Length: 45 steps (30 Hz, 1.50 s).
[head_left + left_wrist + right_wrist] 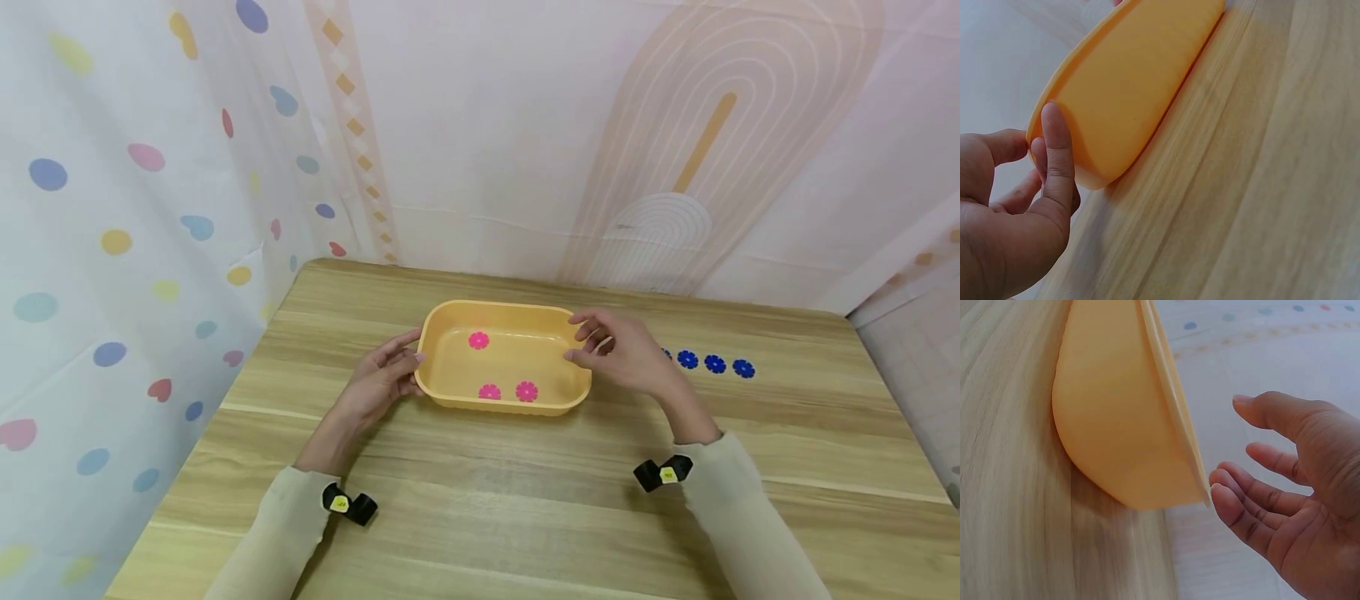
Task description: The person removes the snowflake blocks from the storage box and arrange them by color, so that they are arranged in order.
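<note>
A yellow-orange plastic basin (450, 367) with rounded corners stands on the table. Inside it lie three pink flower-shaped discs (478, 340), one near the back and two by the front wall. At the basin's left end, my left hand (378, 383) pinches the rim between thumb and fingers; the left wrist view shows its fingers (1057, 140) against the outer wall. My right hand (628, 354) hovers over the right end with fingers relaxed and parted. In the right wrist view its fingertips (1225, 499) are beside the rim, with nothing held between thumb and fingers.
Several dark blue flower-shaped discs (715, 364) lie in a row on the wooden table (480, 500), right of the basin; the right hand partly hides the row's left end. Patterned curtains (480, 150) hang behind the table and along its left side.
</note>
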Each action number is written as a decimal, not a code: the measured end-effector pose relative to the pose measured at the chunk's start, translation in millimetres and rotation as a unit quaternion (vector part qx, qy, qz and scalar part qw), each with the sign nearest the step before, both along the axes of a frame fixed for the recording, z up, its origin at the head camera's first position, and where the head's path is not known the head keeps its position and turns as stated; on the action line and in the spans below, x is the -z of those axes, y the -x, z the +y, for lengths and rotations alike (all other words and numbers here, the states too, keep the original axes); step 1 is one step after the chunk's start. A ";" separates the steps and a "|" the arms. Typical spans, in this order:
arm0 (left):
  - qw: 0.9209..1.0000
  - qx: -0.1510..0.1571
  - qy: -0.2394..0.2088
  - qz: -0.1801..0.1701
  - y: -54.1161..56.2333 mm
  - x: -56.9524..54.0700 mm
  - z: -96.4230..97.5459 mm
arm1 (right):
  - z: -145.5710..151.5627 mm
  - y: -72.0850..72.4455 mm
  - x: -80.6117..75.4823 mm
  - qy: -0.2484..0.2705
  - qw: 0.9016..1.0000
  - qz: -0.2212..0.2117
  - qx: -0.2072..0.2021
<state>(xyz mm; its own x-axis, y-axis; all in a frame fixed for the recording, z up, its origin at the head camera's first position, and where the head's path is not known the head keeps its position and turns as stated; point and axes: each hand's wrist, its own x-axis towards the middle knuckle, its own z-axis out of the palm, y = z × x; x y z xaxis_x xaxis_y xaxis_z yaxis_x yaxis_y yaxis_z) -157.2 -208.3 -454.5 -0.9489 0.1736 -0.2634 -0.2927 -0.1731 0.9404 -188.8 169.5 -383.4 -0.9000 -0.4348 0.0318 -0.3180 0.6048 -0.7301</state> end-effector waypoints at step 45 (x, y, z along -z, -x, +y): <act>1.000 0.005 0.000 0.008 -0.5 0.8 -0.8 | -80.7 20.3 32.9 -0.066 0.986 -0.140 -0.066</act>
<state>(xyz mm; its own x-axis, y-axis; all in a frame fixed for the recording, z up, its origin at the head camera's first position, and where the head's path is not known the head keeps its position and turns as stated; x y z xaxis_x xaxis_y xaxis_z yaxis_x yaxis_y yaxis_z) -156.7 -209.1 -455.3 -0.9512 0.1830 -0.2484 -0.2795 -0.1697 0.9450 -209.0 88.8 -416.3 -0.8005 -0.5327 -0.2746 -0.1982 0.6676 -0.7176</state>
